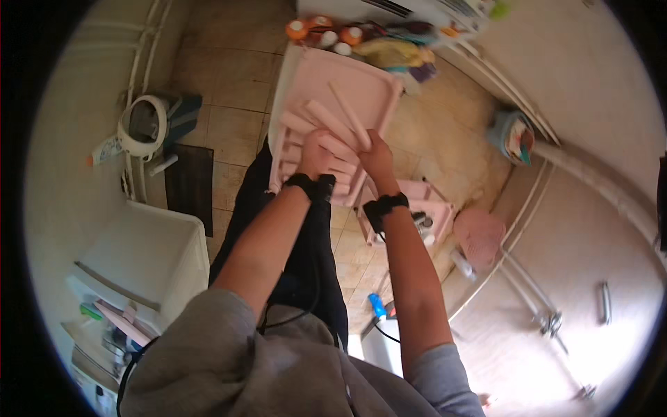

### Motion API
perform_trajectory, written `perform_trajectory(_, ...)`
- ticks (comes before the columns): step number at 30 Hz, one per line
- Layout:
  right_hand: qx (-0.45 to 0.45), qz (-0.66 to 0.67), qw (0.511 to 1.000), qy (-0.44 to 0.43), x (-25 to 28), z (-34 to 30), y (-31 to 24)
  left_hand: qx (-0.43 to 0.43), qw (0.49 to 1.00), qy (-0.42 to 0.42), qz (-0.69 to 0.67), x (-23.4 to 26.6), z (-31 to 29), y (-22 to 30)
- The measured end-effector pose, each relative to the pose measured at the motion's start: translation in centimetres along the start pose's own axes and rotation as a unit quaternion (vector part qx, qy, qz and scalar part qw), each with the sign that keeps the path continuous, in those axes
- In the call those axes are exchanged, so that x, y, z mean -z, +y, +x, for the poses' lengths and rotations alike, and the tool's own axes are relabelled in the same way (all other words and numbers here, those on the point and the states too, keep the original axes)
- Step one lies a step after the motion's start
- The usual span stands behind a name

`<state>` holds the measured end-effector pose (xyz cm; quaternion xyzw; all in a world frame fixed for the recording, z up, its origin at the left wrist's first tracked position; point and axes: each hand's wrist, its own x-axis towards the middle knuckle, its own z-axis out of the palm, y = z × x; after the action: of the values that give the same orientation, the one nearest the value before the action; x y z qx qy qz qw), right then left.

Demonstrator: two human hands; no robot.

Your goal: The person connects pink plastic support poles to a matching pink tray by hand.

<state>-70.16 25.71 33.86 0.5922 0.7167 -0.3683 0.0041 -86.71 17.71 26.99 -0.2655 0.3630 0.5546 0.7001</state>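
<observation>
In front of me stands a pink plastic rack [381, 78] with a raised rim and slats on its nearer part. My right hand [376, 158] is closed around the lower end of a long pale-pink tube [344, 111], which slants up and left over the rack. Beside it my left hand [317, 154] is closed at the near end of a thicker pink bar [297, 124], low over the slats. Another pink bar [329, 121] lies between the hands; its near end is partly hidden. Black bands circle both wrists.
A lower pink shelf [439, 212] holding small items stands to the right, near a round pink object [479, 236]. Bottles with orange caps [297, 29] and bags [389, 54] sit beyond the rack. A grey-blue bucket [506, 132] stands right; a white bin [187, 233] left.
</observation>
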Motion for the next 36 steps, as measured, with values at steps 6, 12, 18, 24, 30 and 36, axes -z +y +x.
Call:
perform_trajectory(6,0.041,-0.124,0.991,-0.02,-1.1,6.1,2.7,-0.094,0.985,0.128,-0.065,-0.7,4.3,-4.6)
perform_trajectory(12,0.091,-0.037,0.995,0.015,-1.8,7.8,2.1,-0.085,0.985,0.137,-0.064,0.6,2.9,-3.8)
perform_trajectory(18,0.188,-0.118,0.975,-0.012,-1.9,8.2,1.3,-0.111,0.98,0.158,-0.046,2.2,2.3,-2.5)
perform_trajectory(24,0.11,-0.079,0.985,0.103,-1.6,9.8,1.3,-0.484,0.538,0.169,0.669,-1.6,1.8,-0.6)
perform_trajectory(30,0.096,-0.14,0.985,-0.027,-4.7,8.7,-2.5,-0.369,0.283,0.09,0.881,-0.2,3.4,6.3)
perform_trajectory(36,0.105,-0.108,0.985,0.08,-5.2,9.0,-1.6,-0.365,0.205,-0.03,0.907,1.3,2.8,5.6)
